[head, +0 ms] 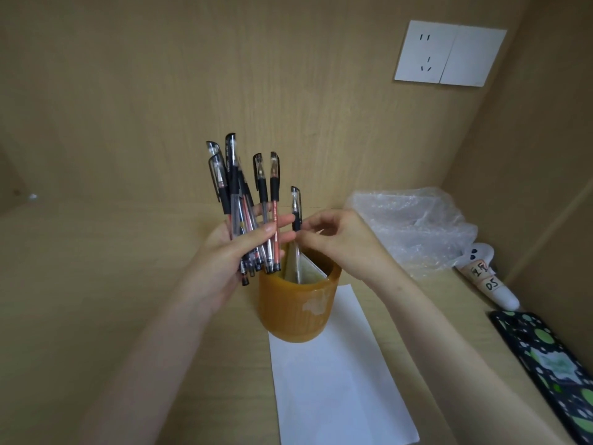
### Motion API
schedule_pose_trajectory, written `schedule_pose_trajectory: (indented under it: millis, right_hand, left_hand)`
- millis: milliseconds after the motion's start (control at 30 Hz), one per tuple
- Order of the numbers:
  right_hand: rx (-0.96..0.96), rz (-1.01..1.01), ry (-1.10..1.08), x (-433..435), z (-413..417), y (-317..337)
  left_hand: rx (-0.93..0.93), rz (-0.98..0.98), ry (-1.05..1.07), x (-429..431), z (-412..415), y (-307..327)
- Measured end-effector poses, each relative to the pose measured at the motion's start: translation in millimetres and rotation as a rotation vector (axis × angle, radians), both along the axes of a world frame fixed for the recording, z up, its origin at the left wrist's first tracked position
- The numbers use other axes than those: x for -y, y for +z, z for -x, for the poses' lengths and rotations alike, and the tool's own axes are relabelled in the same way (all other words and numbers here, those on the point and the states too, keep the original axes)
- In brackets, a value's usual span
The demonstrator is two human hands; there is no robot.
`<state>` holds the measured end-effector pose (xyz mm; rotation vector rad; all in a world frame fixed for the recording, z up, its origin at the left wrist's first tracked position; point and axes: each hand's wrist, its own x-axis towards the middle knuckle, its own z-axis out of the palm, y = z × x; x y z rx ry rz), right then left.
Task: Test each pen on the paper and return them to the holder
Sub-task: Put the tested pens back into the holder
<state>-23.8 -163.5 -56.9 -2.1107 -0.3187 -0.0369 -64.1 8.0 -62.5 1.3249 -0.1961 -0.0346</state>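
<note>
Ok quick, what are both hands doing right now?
Left hand: holding a bunch of pens.
Right hand: pinching a single pen that dips into the holder.

Two bare forearms reach in from the near edge of the desk (pixel 96 284) and converge above its middle, wrists raised. The left hand (pixel 224 255) grips a bundle of pens (pixel 247 200) upright, thumb laid across the barrels. The right hand (pixel 333 239), its back facing up, pinches a single pen (pixel 296 216) between thumb and curled fingertips, just beside the left fingertips.
</note>
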Motion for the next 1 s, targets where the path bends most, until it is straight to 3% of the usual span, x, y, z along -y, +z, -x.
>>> schedule_pose_trajectory:
  millis: [67, 267, 400, 600, 833, 1000]
  right_hand:
    - [0.031, 0.026, -0.043, 3.2, -0.3, 0.2]
    - [0.065, -0.162, -0.121, 6.8, 0.3, 6.5]
    - [-0.007, -0.345, -0.023, -1.8, 1.7, 14.0]
    - [-0.023, -0.403, 0.063, -18.1, -1.4, 20.0]
    - [0.002, -0.721, -0.009, 2.0, -7.5, 27.0]
    - [0.075, -0.446, -0.128, 15.9, -13.6, 20.6]
  left_hand:
    - [0.001, -0.001, -0.004, 0.0, -0.1, 0.3]
    - [-0.008, -0.021, -0.022, -3.4, 0.6, 0.8]
    - [-0.012, -0.050, -0.060, -2.4, 0.8, 3.2]
    - [-0.027, -0.042, -0.085, 4.3, 1.8, 4.2]
    - [-0.074, 0.015, -0.029, -2.9, 0.9, 1.6]
    - [-0.079, 0.045, -0.010, -2.8, 1.7, 1.5]
